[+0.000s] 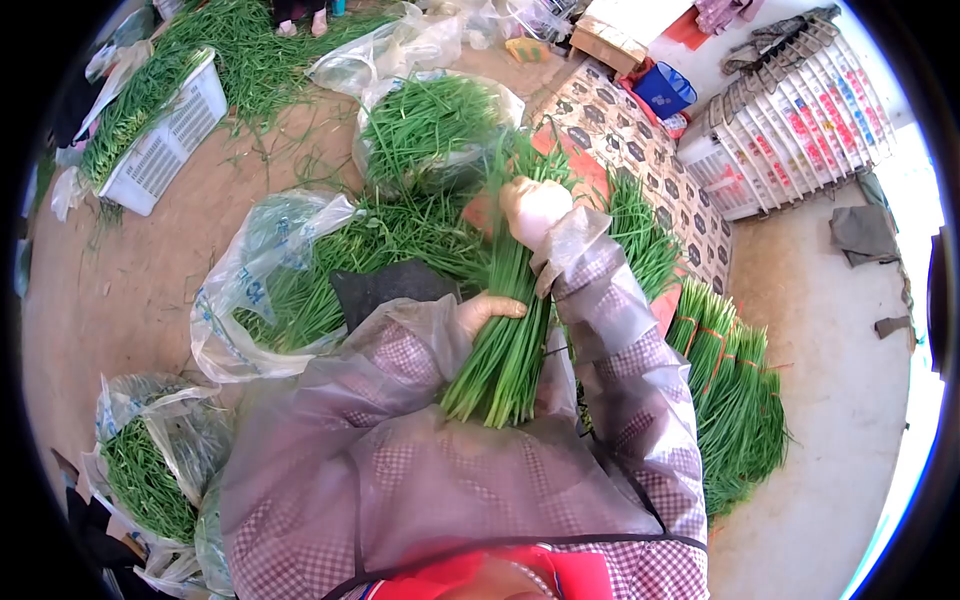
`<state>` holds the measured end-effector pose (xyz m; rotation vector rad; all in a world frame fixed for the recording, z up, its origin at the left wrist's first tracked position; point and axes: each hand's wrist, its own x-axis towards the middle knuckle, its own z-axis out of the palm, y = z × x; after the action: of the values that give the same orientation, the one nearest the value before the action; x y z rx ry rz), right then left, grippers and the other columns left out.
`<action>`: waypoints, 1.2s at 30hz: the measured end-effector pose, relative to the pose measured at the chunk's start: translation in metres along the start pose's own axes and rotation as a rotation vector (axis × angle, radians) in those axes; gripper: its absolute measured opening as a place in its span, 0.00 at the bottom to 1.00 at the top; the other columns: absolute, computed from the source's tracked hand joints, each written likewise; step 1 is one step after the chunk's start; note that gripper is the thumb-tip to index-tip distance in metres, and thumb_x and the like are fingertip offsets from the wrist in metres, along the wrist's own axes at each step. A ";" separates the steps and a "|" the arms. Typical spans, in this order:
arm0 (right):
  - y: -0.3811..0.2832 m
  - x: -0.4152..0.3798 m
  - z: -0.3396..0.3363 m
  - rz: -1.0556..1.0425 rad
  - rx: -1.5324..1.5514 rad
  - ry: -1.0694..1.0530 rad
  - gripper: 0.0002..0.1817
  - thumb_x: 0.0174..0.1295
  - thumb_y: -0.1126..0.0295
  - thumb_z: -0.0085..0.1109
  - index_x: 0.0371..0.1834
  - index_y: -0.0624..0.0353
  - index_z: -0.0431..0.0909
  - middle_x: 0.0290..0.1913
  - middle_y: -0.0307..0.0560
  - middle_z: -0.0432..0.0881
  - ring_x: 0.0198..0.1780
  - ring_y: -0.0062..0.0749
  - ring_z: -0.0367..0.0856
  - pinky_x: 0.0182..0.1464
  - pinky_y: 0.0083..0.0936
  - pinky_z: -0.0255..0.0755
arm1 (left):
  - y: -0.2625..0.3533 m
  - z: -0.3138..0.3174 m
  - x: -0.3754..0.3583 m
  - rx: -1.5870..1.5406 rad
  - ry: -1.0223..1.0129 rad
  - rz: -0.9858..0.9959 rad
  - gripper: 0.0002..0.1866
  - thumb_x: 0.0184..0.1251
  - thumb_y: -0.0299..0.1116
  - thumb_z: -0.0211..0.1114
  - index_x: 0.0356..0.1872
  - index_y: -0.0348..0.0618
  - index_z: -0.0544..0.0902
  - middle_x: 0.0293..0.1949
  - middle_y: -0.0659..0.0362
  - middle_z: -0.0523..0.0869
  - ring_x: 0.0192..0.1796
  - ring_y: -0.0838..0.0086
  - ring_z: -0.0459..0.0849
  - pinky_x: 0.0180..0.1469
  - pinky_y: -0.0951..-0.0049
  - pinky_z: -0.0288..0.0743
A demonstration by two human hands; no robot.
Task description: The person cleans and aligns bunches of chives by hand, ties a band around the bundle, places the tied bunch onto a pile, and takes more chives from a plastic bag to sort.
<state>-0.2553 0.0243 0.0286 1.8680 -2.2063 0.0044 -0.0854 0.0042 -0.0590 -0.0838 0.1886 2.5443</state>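
A thick bunch of green chives point(498, 375) lies lengthwise in front of my chest, its pale cut ends toward me. My left hand point(489, 313) wraps round the lower part of the bunch, thumb across the top. Farther up, my right hand point(537, 208) is closed on the leafy part; its fingers are partly hidden. Both hands appear to wear thin gloves. Loose chives point(410, 235) lie in an open plastic bag to the left, beside a dark cloth point(388, 290). Tied chive bundles point(735, 390) are stacked at my right.
Another bag of chives point(432, 125) stands ahead. A white crate point(168, 140) full of chives is at far left, near a large heap point(265, 55) and a person's feet. White stacked crates point(785, 120) and a blue bucket point(664, 90) are at the right. A chive bag point(150, 475) sits lower left.
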 end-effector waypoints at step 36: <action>0.008 -0.026 -0.044 0.253 0.179 -0.482 0.11 0.51 0.66 0.54 0.31 0.60 0.81 0.32 0.56 0.83 0.38 0.52 0.82 0.43 0.40 0.76 | -0.005 0.009 -0.003 0.033 0.085 0.060 0.23 0.57 0.37 0.61 0.52 0.35 0.75 0.41 0.48 0.84 0.39 0.59 0.85 0.45 0.57 0.80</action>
<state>-0.2509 0.0576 0.0678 1.8080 -2.8408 -0.2333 -0.0806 0.0078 -0.0508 -0.1755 0.2702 2.5978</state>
